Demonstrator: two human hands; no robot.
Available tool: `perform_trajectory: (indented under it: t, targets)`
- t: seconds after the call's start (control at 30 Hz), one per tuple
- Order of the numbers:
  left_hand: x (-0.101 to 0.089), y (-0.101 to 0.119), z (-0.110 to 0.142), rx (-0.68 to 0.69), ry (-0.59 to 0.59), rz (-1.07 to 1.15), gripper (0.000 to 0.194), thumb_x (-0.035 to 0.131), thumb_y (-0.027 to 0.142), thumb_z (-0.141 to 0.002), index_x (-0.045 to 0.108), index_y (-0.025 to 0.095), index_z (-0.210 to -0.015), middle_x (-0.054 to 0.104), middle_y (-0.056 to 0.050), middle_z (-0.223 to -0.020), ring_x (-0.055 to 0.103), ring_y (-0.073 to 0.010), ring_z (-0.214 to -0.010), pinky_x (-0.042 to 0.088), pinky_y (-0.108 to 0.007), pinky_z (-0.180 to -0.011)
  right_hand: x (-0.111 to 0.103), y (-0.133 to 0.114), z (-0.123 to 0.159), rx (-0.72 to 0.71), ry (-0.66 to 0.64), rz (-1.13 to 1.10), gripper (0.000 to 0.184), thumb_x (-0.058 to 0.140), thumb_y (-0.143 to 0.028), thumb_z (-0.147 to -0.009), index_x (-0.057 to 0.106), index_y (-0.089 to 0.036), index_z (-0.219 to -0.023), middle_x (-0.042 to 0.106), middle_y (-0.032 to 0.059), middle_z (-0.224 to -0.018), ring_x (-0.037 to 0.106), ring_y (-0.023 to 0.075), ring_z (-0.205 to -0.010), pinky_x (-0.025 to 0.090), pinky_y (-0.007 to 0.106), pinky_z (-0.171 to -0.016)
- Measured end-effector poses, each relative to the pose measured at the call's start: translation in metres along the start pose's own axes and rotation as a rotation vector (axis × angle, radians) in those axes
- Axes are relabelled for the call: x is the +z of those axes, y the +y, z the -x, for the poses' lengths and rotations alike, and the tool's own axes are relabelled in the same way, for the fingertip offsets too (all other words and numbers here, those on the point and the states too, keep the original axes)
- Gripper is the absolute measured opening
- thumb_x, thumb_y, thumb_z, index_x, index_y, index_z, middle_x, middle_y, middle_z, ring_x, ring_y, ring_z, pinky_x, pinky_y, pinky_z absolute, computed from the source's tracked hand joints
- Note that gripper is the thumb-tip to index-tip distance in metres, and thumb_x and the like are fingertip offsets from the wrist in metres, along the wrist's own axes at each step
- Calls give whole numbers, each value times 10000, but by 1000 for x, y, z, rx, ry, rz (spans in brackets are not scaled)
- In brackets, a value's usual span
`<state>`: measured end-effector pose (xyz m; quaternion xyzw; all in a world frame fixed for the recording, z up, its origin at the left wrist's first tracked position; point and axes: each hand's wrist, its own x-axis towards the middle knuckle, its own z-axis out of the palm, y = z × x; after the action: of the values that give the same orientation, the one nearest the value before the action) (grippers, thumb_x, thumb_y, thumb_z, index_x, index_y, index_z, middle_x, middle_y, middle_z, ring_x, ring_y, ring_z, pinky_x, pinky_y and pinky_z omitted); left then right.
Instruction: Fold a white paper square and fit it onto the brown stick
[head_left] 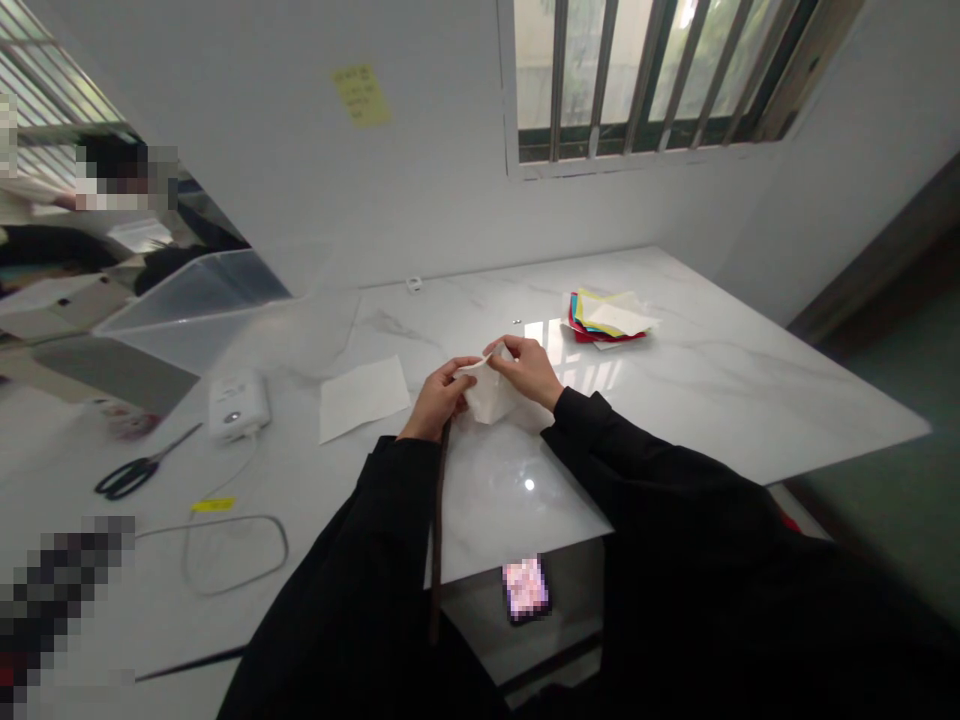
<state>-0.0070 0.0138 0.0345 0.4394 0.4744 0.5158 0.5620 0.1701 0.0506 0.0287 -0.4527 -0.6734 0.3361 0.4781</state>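
Both hands are raised just above the marble-patterned table (697, 390), pinching a small thin white sheet (489, 398). My left hand (441, 398) is closed on the sheet's left edge, thumb on the near side. My right hand (531, 372) pinches its upper right part. The sheet looks bent or folded between the fingers, and whether it is paper or cloth I cannot tell. Another white sheet (364, 398) lies flat to the left of my left hand. A loose stack of coloured sheets (611, 320), red, blue, yellow and white, lies beyond my right hand.
Left on the table are black-handled scissors (139, 474), a white device (238, 405) with a cable (281, 545) and a yellow tag (214, 505). A clear plastic panel (217, 305) stands behind them. Other people (112, 170) are at the far left. Below the table edge lies a phone (525, 588).
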Motion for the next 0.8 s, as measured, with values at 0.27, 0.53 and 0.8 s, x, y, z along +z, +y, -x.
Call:
perform_trajectory:
  t: [0.27,0.53,0.8]
  targets:
    - [-7,2,-2,-46,64,24,277,890,225,-661,744,147,-883,496,53,-549,371,-54,-413,231,-185,-412,-12,4,-5,44,24,175,348,633,-181,-835,746,-205,-1163,756,30,-956,686,169,-816,556,297,-845]
    - [-14,0,-5,-38,152,-37,361,935,402,-665,745,159,-852,536,39,-526,364,-70,-397,232,-205,-399,-19,1,-7,93,49,233,214,635,-174,-889,752,-205,-1066,786,42,-954,737,177,-814,573,293,-824]
    - [-10,0,-6,-9,261,-6,379,950,422,-651,705,172,-796,614,19,-619,512,-108,-497,354,-205,-462,-25,12,-10,96,-46,318,238,615,-160,-914,799,-220,-1052,801,54,-1025,756,219,-927,559,331,-927]
